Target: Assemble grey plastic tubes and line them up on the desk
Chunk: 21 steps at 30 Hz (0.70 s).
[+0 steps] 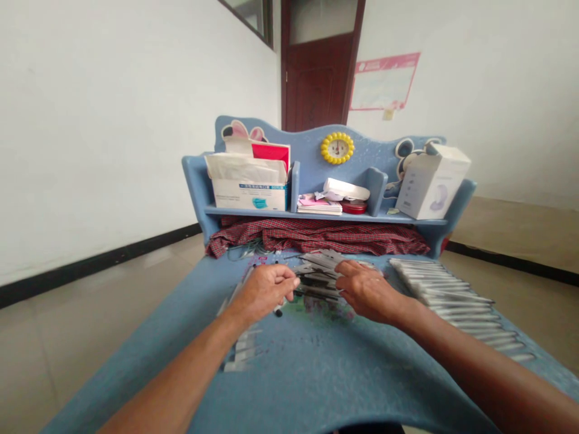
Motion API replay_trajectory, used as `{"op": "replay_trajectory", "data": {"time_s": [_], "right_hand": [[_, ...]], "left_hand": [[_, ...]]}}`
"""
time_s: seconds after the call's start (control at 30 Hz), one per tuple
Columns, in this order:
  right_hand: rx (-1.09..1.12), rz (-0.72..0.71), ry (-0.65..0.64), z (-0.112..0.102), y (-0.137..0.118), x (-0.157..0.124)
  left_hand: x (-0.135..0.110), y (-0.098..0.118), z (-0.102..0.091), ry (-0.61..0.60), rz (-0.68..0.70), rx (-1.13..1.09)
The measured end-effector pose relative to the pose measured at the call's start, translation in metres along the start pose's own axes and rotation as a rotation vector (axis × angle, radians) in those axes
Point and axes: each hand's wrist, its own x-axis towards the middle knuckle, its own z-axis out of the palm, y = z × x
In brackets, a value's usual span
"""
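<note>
Both my hands rest on a blue desk [316, 361]. My left hand [265, 290] is curled, its fingers pinched on a thin dark pen-like item [278, 310] whose tip pokes out below the fist. My right hand [366, 289] lies palm down with bent fingers on a loose pile of grey flat packets and dark pens [319, 271] between the hands; what it grips is hidden. A long overlapping row of grey packets [456, 301] runs along the desk's right side. More grey packets [242, 346] lie under my left forearm.
A red checked cloth [316, 236] lies at the desk's back under a blue shelf [316, 214]. The shelf holds a mask box [248, 187], booklets, a red tin, a white box [432, 181] and a yellow clock [337, 148]. A brown door stands behind.
</note>
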Motion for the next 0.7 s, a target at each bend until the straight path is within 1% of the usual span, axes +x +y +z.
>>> {"op": "replay_trajectory", "data": {"time_s": [0.1, 0.23, 0.47, 0.6, 0.7], "right_hand": [[-0.078, -0.039, 0.024, 0.007, -0.009, 0.015], [-0.146, -0.089, 0.045, 0.013, -0.014, 0.028], [-0.163, -0.073, 0.038, 0.015, -0.017, 0.030], [-0.130, -0.057, 0.026, 0.017, -0.019, 0.031], [-0.100, -0.046, 0.015, 0.018, -0.019, 0.033]], "left_hand": [[0.000, 0.000, 0.001, -0.001, 0.002, 0.006], [-0.001, 0.001, 0.002, -0.001, 0.006, 0.014], [0.000, -0.003, 0.002, -0.012, 0.020, -0.009], [0.001, -0.007, 0.003, 0.003, 0.023, 0.013], [0.003, -0.009, 0.003, -0.014, 0.030, 0.023]]}}
